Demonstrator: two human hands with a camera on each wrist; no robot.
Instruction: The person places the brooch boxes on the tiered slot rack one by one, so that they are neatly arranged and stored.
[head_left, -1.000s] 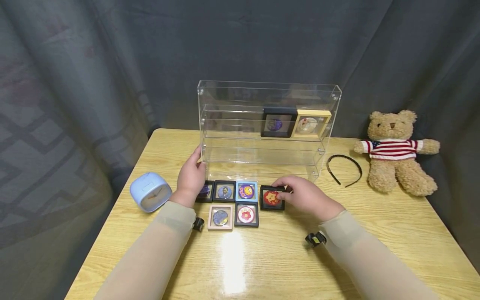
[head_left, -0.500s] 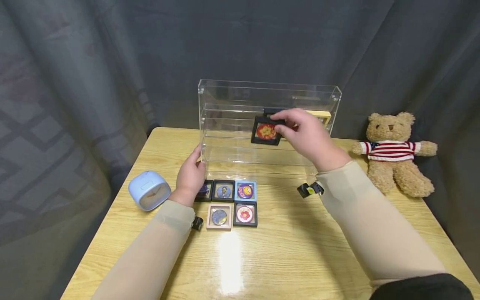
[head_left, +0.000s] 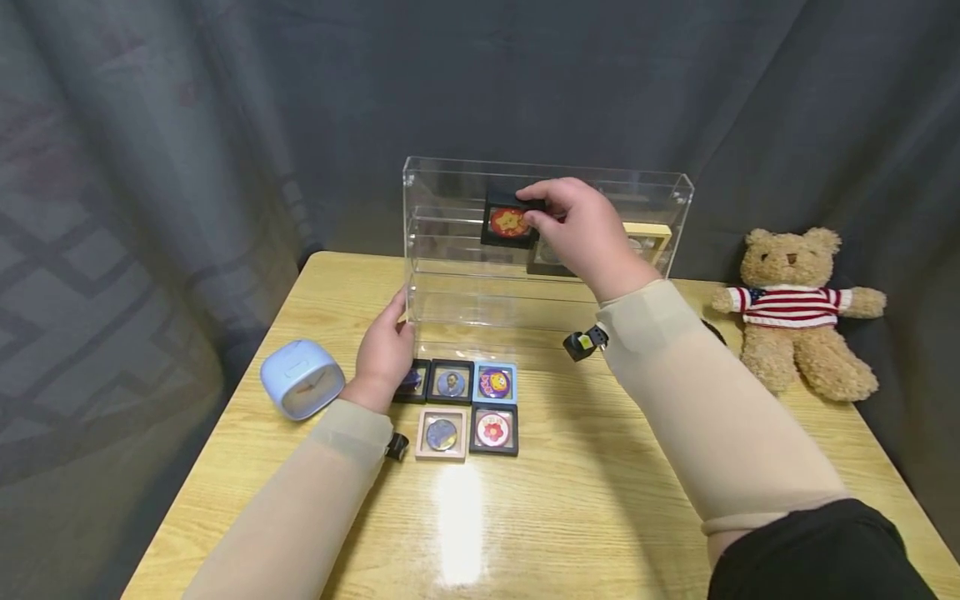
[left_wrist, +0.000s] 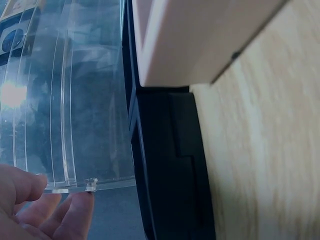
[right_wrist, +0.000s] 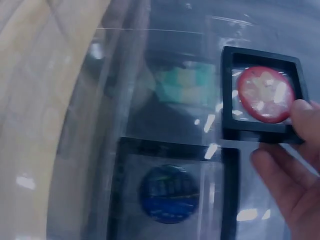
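Note:
My right hand pinches a small black display frame with a round red badge bearing a yellow flower. It is held at the upper part of a clear acrylic display rack, left of a black frame with a blue badge; the right wrist view shows thumb and fingers on its edge. Whether it touches a shelf I cannot tell. At the rack's left side, my left hand grips the acrylic edge between thumb and fingers. A yellow frame stands in the rack, partly hidden by my right hand.
Several framed badges lie before the rack, among them a blue frame, a pink frame and a black frame. A blue clock sits left; a teddy bear sits right, near a mostly hidden black headband.
My right hand has lifted the black frame with the red badge off the table, up and slightly left to the rack's upper part. My left hand stays on the rack's side.

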